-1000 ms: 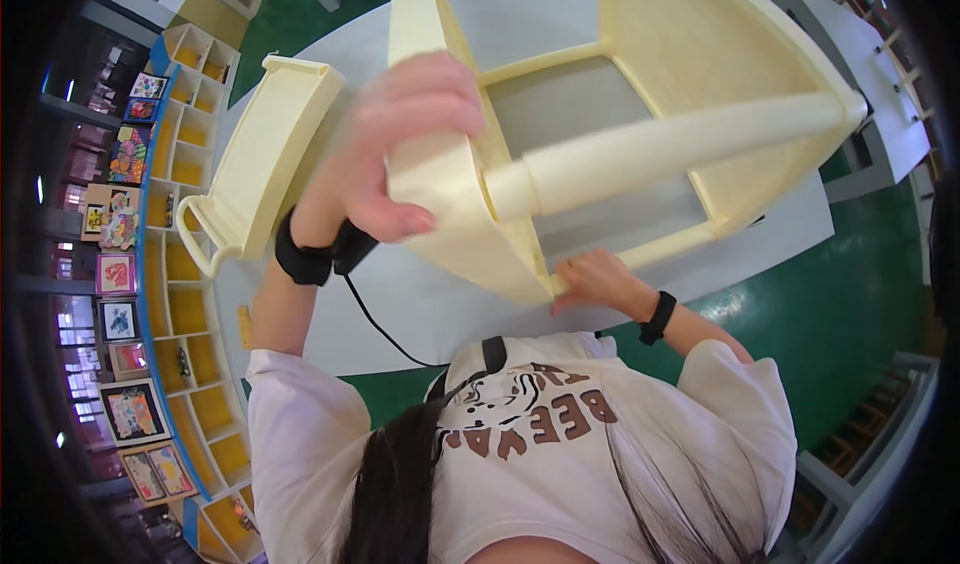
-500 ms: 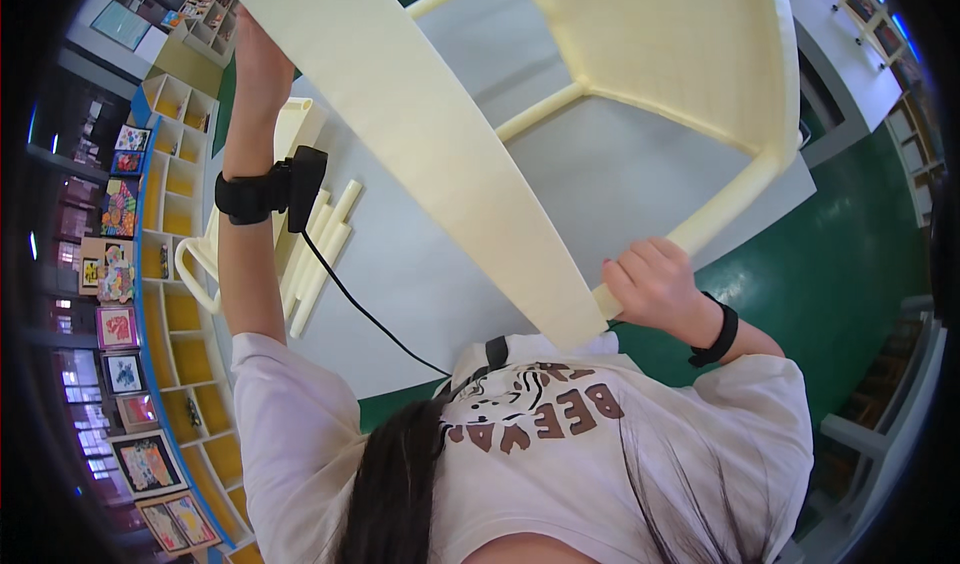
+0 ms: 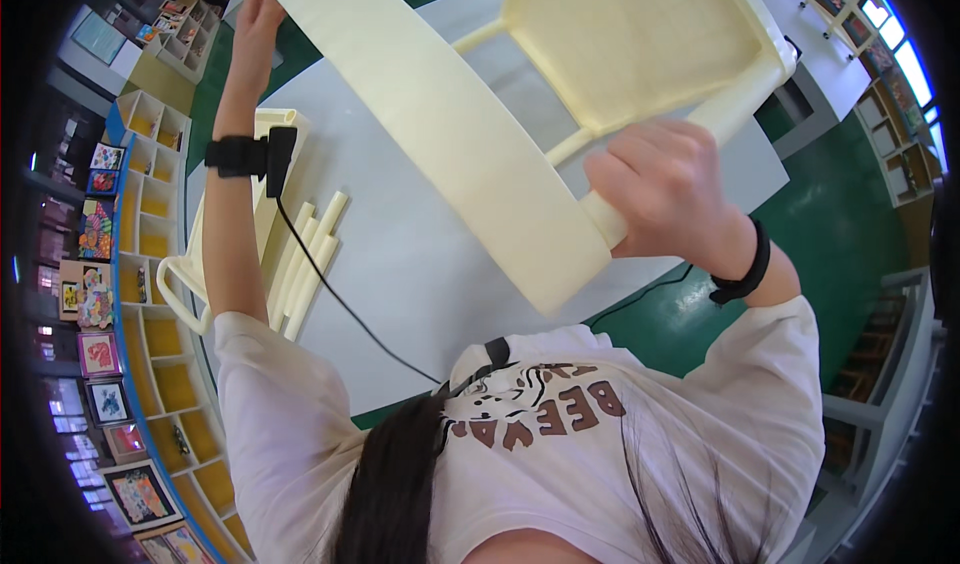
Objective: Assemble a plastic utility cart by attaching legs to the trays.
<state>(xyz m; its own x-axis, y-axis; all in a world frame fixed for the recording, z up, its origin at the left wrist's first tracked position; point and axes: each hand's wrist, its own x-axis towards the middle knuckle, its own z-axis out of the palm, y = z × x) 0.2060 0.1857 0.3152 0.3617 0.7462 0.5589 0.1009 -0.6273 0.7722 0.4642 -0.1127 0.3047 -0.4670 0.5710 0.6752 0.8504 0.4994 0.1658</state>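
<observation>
Higher in the frame than half a second ago, my right hand is closed in a fist around a cream tube at the lower end of a long cream panel, which slants from upper left to middle; a broad cream panel meets the tube at upper right. At upper left, my left hand touches the long panel's edge, but I cannot tell whether its fingers grip. Loose rods lie on the pale table, left of centre; beyond, yellow-backed shelves line the far left
</observation>
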